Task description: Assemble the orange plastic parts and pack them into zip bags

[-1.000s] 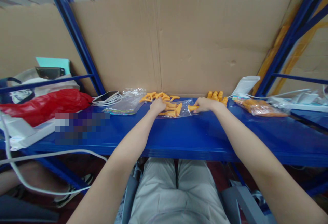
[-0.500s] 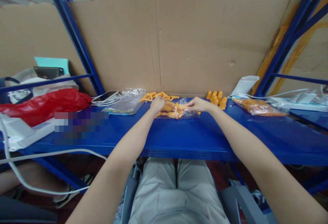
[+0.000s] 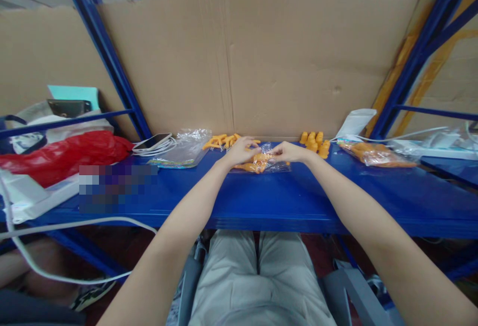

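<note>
A small clear plastic bag (image 3: pixel 266 165) with several orange plastic parts inside lies on the blue shelf (image 3: pixel 261 201), far from me. My left hand (image 3: pixel 241 150) and my right hand (image 3: pixel 289 152) meet over the bag, fingers pinched on its top. More loose orange stick-shaped parts (image 3: pixel 220 141) lie just left of my left hand. A cluster of short orange pieces (image 3: pixel 315 143) stands to the right of my right hand.
A cardboard sheet (image 3: pixel 291 62) walls the back of the shelf. A phone with a white cable (image 3: pixel 153 143), empty clear bags (image 3: pixel 186 149), a red bag (image 3: pixel 63 154) and a white box lie left. A filled bag of orange parts (image 3: pixel 375 155) lies right. Blue uprights (image 3: pixel 108 62) frame both sides.
My right hand has carried an orange part leftward to the bag. Both hands have closed in and now pinch the bag together at its top.
</note>
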The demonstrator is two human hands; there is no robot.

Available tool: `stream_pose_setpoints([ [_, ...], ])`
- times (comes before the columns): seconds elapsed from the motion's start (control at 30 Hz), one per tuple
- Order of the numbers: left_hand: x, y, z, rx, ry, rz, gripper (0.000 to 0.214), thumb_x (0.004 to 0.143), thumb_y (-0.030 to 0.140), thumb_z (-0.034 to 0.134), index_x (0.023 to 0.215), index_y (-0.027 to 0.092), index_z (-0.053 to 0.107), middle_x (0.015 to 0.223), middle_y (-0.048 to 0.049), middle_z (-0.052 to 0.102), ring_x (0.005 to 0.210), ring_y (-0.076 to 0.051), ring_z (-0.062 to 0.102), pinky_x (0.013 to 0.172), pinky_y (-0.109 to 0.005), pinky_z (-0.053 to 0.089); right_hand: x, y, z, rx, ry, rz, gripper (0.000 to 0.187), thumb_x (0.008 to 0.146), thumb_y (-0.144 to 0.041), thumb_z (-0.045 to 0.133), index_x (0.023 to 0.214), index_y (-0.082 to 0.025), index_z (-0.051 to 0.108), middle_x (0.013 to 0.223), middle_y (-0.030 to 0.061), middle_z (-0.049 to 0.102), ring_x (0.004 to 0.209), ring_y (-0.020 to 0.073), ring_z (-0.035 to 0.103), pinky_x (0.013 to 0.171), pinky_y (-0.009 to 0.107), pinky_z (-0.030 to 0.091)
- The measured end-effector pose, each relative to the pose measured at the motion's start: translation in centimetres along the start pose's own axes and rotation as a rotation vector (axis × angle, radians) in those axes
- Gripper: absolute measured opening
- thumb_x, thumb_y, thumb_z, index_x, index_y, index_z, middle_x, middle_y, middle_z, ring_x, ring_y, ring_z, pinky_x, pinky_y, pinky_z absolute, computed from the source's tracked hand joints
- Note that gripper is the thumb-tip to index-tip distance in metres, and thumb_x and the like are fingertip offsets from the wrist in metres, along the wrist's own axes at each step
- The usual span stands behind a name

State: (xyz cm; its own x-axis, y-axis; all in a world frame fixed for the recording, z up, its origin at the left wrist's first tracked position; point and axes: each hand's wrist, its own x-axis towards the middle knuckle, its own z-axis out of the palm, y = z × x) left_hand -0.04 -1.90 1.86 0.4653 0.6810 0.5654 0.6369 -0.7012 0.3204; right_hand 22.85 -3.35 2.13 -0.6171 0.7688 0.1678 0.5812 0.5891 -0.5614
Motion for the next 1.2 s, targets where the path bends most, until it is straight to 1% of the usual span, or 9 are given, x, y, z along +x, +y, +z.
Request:
stream_pose_setpoints([
  [0.07,0.0,0.1,0.7,-0.033,0.004,0.078,0.008,0.079,0.020,0.068,0.084,0.019,0.073,0.119,-0.0081,0.070,0.119,-0.024,0.060,0.108,-0.043,0.042,-0.1,0.0,-0.1,0.052,0.028,0.043,0.045,0.068,-0.053,0.070,0.091,-0.015,0.078,0.080,0.0024,0.070,0.069,0.0144,0.057,0.064,0.025,0.044],
  [0.17,0.0,0.0,1.6,-0.075,0.049,0.082,0.007,0.076,0.014,0.068,0.078,0.018,0.073,0.112,-0.0084,0.072,0.111,-0.022,0.064,0.104,-0.042,0.046,-0.1,0.0,-0.1,0.100,0.056,0.093,0.042,0.067,-0.047,0.072,0.095,-0.016,0.078,0.079,0.0016,0.070,0.063,0.0121,0.055,0.060,0.025,0.044],
  [0.33,0.3,0.1,2.2,-0.229,0.154,0.091,0.007,0.079,0.014,0.067,0.078,0.016,0.073,0.097,-0.0084,0.075,0.099,-0.020,0.068,0.097,-0.039,0.051,-0.2,-0.4,-0.1,0.162,0.068,0.156,0.024,0.064,-0.031,0.075,0.081,-0.014,0.077,0.072,0.0009,0.068,0.061,0.0105,0.055,0.061,0.024,0.046],
  [0.43,0.5,0.3,2.4,-0.298,0.206,0.085,0.007,0.079,0.015,0.068,0.077,0.017,0.075,0.096,-0.0082,0.075,0.098,-0.019,0.068,0.096,-0.038,0.051,0.0,-0.7,0.0,0.165,0.098,0.121,0.017,0.063,-0.026,0.075,0.074,-0.014,0.076,0.070,0.0001,0.068,0.063,0.0107,0.056,0.062,0.022,0.046],
  [0.63,0.6,0.8,2.0,-0.345,0.248,0.075,0.007,0.079,0.017,0.070,0.076,0.018,0.076,0.095,-0.0070,0.075,0.095,-0.018,0.069,0.095,-0.037,0.053,0.8,-0.7,1.0,0.234,0.186,0.076,0.023,0.065,-0.025,0.075,0.084,-0.014,0.078,0.078,0.0021,0.072,0.069,0.0131,0.062,0.069,0.024,0.050],
  [0.77,0.5,1.2,1.6,-0.319,0.244,0.046,0.007,0.079,0.016,0.071,0.077,0.018,0.077,0.094,-0.0068,0.074,0.093,-0.018,0.069,0.094,-0.036,0.054,0.8,-1.2,1.1,0.282,0.160,0.023,0.020,0.063,-0.017,0.070,0.082,-0.014,0.076,0.084,0.0029,0.073,0.078,0.0147,0.065,0.079,0.027,0.052],
  [0.9,0.4,1.6,1.4,-0.310,0.226,0.026,0.008,0.078,0.015,0.071,0.076,0.018,0.078,0.094,-0.0064,0.074,0.092,-0.018,0.069,0.093,-0.036,0.054,0.7,-1.7,1.2,0.286,0.107,-0.053,0.025,0.063,-0.014,0.064,0.085,-0.015,0.075,0.091,0.0035,0.074,0.086,0.0166,0.066,0.086,0.030,0.051],
  [1.1,0.5,2.0,0.8,-0.334,0.217,-0.054,0.009,0.078,0.016,0.068,0.076,0.017,0.077,0.097,-0.0074,0.075,0.095,-0.019,0.069,0.095,-0.033,0.051,1.4,-1.9,2.1,0.127,0.175,-0.176,0.029,0.069,-0.014,0.060,0.095,-0.015,0.072,0.100,0.0052,0.073,0.098,0.0207,0.066,0.092,0.035,0.049],
  [1.2,0.6,1.4,-0.5,-0.284,0.262,-0.238,0.017,0.084,0.019,0.059,0.081,0.016,0.076,0.093,-0.0078,0.077,0.095,-0.021,0.069,0.091,-0.031,0.052,1.7,-1.7,2.1,0.021,0.253,-0.200,0.027,0.069,-0.016,0.067,0.095,-0.016,0.071,0.104,0.0067,0.072,0.101,0.0217,0.065,0.094,0.035,0.049],
])
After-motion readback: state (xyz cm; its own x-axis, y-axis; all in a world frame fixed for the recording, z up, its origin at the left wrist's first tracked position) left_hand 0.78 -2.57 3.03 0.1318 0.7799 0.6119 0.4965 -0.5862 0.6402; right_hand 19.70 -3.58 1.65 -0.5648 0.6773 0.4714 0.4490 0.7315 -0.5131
